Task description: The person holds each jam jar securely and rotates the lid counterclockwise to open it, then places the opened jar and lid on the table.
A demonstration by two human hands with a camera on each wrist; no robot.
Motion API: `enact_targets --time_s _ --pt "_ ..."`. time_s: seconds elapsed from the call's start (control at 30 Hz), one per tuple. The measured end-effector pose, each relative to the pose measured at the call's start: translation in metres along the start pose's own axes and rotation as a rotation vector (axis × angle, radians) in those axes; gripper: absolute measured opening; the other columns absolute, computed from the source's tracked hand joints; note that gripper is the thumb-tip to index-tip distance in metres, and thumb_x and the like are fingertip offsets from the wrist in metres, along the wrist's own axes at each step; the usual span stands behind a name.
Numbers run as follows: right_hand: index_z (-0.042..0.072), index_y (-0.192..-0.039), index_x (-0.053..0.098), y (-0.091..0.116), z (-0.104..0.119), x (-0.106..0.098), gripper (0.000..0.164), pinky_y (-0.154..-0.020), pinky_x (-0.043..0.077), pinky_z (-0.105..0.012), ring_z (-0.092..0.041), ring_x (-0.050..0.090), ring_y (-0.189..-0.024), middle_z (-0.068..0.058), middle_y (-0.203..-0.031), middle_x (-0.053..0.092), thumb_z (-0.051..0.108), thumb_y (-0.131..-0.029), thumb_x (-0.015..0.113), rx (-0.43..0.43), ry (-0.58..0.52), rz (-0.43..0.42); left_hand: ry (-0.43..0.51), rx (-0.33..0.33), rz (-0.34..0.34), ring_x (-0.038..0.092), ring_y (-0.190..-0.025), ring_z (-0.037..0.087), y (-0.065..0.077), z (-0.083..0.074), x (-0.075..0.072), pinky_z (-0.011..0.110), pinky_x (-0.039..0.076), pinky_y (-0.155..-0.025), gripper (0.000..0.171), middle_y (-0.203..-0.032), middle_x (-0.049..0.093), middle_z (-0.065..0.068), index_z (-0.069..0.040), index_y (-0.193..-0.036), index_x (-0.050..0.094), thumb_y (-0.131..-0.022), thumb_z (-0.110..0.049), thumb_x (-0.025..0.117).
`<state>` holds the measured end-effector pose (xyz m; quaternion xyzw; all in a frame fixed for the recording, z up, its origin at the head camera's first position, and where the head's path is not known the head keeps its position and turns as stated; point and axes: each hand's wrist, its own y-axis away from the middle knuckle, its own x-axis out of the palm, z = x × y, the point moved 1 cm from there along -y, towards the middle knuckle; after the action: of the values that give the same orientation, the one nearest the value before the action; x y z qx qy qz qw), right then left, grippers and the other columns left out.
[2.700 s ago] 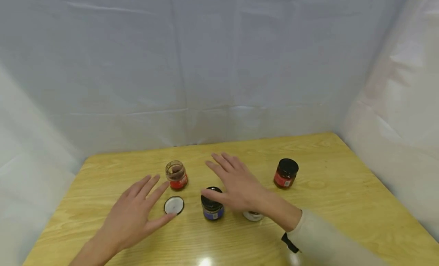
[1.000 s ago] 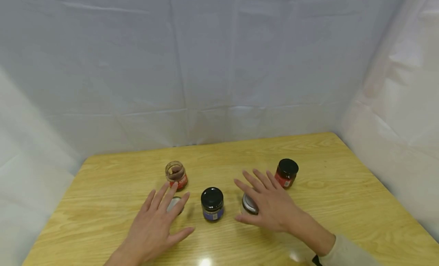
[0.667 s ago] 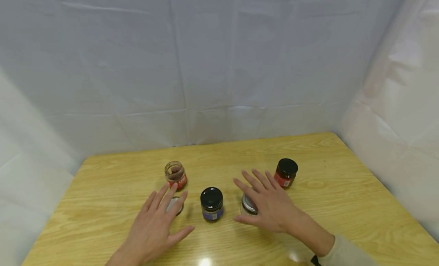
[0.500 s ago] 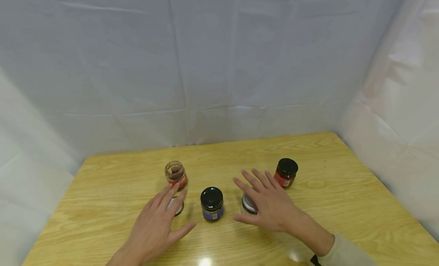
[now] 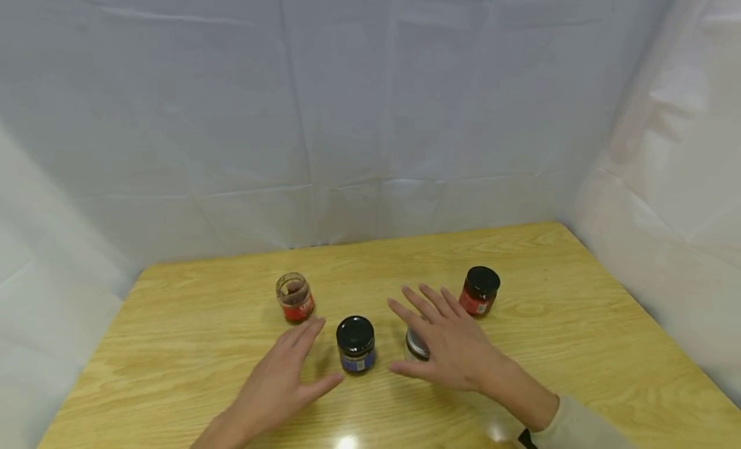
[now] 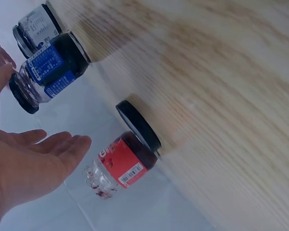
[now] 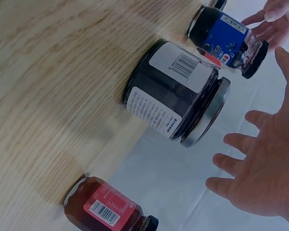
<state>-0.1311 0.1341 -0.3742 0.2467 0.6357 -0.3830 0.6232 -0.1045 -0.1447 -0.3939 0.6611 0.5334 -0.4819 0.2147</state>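
My left hand (image 5: 276, 379) hangs over the table, empty, fingers extended and thumb apart, between the open red-labelled jar (image 5: 295, 301) and the blue-labelled jar (image 5: 356, 346) with its black lid. A loose black lid (image 6: 137, 126) lies on the table close to the open jar, hidden from the head view by that hand. My right hand (image 5: 454, 346) spreads above a jar with a silver lid (image 5: 417, 345), covering part of it. In the right wrist view a gap shows between those fingers and this white-labelled jar (image 7: 171, 91). Both hands hold nothing.
Farther right stands a closed jar with a red label and black lid (image 5: 479, 291). All the jars are upright on a wooden table (image 5: 579, 346). White sheeting (image 5: 347, 114) hangs behind the table and along both sides.
My right hand has moved right from over the blue-labelled jar to above the silver-lidded one, then stayed nearly still. My left hand has drifted right toward the blue-labelled jar, now covering the loose lid.
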Motion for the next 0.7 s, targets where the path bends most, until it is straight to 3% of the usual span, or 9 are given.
enact_targets --time_s 0.33,0.53,0.7 --pt "0.027 -0.152 0.024 -0.005 0.008 0.006 0.084 -0.112 0.011 -0.050 -0.028 0.014 -0.142 -0.004 -0.156 0.020 0.074 -0.085 0.043 -0.005 0.006 0.012 0.170 -0.113 0.090 0.042 -0.128 0.031 -0.007 -0.003 0.008 0.052 0.038 -0.099 0.088 -0.144 0.042 0.012 -0.007 -0.146 0.036 -0.080 -0.056 0.069" --pt "0.026 -0.152 0.025 -0.006 0.011 0.007 0.085 -0.112 0.012 -0.050 -0.029 0.016 -0.142 -0.005 -0.156 0.021 0.074 -0.084 0.043 -0.024 0.018 0.008 0.446 -0.211 0.148 0.046 -0.124 0.031 -0.013 -0.003 0.013 0.044 0.042 -0.097 0.086 -0.141 0.045 0.013 -0.004 -0.145 0.035 -0.080 -0.046 0.073" --pt "0.027 -0.153 0.022 -0.006 0.011 0.008 0.086 -0.112 0.011 -0.050 -0.028 0.014 -0.142 -0.004 -0.157 0.019 0.076 -0.084 0.039 -0.022 0.021 0.025 0.611 -0.218 0.158 0.048 -0.122 0.032 -0.019 -0.004 0.018 0.043 0.042 -0.097 0.081 -0.135 0.049 0.016 -0.001 -0.142 0.036 -0.081 -0.035 0.077"
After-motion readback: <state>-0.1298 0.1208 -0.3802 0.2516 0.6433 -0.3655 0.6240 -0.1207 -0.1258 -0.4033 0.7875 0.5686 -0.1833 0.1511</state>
